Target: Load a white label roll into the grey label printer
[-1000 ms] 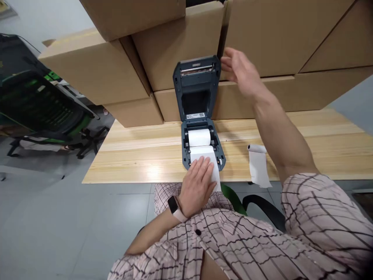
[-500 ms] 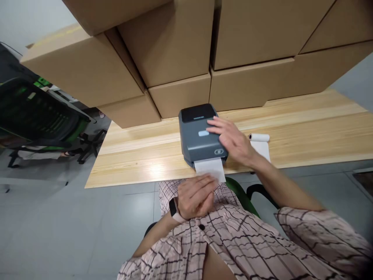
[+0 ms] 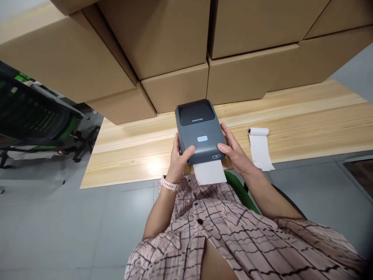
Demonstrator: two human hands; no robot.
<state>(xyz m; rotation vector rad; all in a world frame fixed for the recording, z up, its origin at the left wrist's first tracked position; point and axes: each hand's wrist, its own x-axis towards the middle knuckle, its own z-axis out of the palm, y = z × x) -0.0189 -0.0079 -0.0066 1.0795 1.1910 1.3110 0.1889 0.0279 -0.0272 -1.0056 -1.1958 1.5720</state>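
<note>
A dark grey printer (image 3: 201, 134) with a black top window and a light blue button stands on the wooden table. My left hand (image 3: 178, 159) grips its left side near the front, thumb on the top edge. On the opposite side my right hand (image 3: 234, 153) holds the front right corner, with the thumb on top. A strip of white paper (image 3: 210, 173) sticks out of the printer's front and hangs over the table edge. To the right lies a small white paper roll (image 3: 258, 131), its loose end unrolled toward the front edge.
Stacked cardboard boxes (image 3: 175, 87) line the back of the wooden table (image 3: 305, 120). A black and green office chair (image 3: 35, 112) is at the left, near part of another person. Green chair parts show below the front edge.
My left hand has moved from the paper strip up to the printer's left side. My right hand has slid from the top to the right side. The view has shifted slightly.
</note>
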